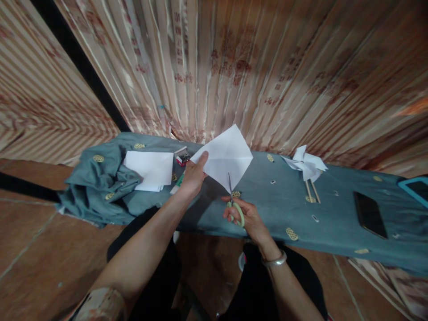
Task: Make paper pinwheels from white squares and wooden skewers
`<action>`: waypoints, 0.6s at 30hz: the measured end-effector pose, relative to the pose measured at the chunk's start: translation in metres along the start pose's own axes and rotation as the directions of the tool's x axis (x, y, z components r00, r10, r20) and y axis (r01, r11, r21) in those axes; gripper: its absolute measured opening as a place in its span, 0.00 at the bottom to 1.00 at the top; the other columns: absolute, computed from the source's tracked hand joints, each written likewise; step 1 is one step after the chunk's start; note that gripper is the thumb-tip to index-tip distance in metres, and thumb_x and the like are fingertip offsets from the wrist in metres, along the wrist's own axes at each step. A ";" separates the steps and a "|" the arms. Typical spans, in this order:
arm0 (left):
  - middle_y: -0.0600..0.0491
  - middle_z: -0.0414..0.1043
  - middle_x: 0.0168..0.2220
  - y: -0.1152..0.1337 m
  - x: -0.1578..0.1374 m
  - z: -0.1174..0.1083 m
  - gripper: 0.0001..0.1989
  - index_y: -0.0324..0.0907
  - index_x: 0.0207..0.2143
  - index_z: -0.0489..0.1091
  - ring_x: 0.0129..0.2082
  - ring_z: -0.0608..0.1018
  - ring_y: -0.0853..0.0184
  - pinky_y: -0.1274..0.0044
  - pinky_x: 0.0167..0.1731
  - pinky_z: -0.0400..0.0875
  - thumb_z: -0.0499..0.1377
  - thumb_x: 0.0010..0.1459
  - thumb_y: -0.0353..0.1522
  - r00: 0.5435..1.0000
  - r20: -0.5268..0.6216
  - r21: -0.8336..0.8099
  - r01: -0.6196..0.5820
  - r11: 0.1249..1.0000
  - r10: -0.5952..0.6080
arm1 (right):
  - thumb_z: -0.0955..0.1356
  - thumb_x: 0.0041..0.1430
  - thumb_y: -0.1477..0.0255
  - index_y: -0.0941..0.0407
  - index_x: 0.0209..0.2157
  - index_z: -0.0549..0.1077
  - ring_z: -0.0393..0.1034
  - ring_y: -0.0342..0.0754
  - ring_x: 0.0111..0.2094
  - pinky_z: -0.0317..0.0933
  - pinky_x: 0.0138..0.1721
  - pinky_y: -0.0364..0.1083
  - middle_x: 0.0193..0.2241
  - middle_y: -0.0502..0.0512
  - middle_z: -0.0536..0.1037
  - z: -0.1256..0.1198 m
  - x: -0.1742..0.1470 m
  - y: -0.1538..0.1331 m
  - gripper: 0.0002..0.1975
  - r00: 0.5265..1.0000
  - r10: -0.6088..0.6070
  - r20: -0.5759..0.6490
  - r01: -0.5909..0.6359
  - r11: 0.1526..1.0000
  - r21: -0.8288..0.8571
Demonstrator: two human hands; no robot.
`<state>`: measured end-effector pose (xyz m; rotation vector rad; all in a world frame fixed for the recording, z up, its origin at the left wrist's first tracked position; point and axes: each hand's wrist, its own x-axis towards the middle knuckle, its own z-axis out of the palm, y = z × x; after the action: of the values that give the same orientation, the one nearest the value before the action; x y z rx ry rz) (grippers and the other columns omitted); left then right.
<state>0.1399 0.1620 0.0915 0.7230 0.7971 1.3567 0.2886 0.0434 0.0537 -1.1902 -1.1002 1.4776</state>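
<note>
A creased white sheet of paper (230, 154) is held above the cloth by my left hand (195, 175), thumb on top at its left corner. My right hand (246, 214) grips a pair of scissors (238, 215) with light green handles, fingers through the loops. The scissor blades point away from me and lie at the paper's near corner. From this view I cannot tell how far the blades are parted, or whether the paper is cut there.
A stack of white paper (150, 169) lies left, beside bunched cloth (100, 174). Small red and dark items (182, 159) sit behind my left hand. Rightward are white paper pinwheels (305, 164) on sticks, a dark phone (370, 214) and a blue-framed device (414, 187). A curtain (227, 67) hangs behind.
</note>
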 end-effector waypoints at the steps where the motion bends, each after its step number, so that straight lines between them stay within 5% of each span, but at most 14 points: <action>1: 0.45 0.79 0.35 0.000 0.000 0.000 0.18 0.38 0.36 0.72 0.43 0.80 0.55 0.68 0.42 0.75 0.66 0.47 0.42 1.000 0.001 -0.001 0.001 1.000 -0.001 | 0.74 0.48 0.54 0.55 0.44 0.75 0.66 0.40 0.22 0.58 0.22 0.40 0.23 0.50 0.76 0.000 0.000 0.000 0.25 1.000 0.001 0.000 -0.001 1.000 -0.001; 18: 0.47 0.78 0.32 -0.002 -0.003 0.001 0.24 0.39 0.38 0.72 0.34 0.80 0.59 0.74 0.31 0.74 0.69 0.43 0.45 1.000 0.019 0.012 -0.004 1.000 0.003 | 0.73 0.46 0.52 0.56 0.42 0.74 0.65 0.40 0.21 0.57 0.21 0.41 0.22 0.49 0.75 0.002 0.001 0.000 0.28 0.999 0.032 -0.013 -0.032 0.999 0.003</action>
<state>0.1416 0.1592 0.0905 0.7459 0.7899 1.3476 0.2870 0.0440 0.0536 -1.2195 -1.0748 1.4930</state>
